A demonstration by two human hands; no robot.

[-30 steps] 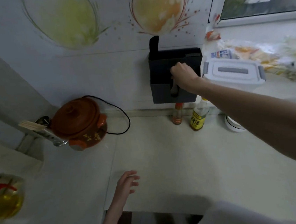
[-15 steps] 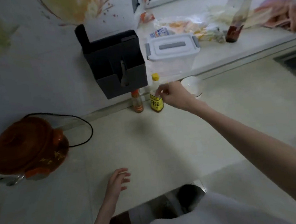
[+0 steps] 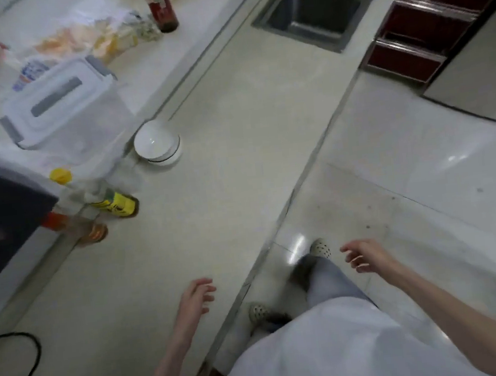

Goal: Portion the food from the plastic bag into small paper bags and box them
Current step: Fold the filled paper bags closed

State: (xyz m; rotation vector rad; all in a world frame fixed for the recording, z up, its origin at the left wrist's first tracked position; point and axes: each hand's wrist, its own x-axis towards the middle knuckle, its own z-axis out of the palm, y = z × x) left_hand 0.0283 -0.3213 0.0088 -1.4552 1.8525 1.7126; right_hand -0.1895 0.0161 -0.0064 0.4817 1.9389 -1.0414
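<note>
Nearest, the left hand (image 3: 195,297) hovers over the counter (image 3: 212,207) and the right hand (image 3: 367,256) hangs above the floor, both with loosely spread fingers, grasping nothing. The plastic bag (image 3: 84,42) of food lies well apart from both, far up on the ledge beyond the white lidded box (image 3: 60,100), stretched along the ledge; blur hides which way it points.

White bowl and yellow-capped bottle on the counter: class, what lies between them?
In the head view, nothing stands between the white bowl and the yellow-capped bottle; only bare countertop shows.
</note>
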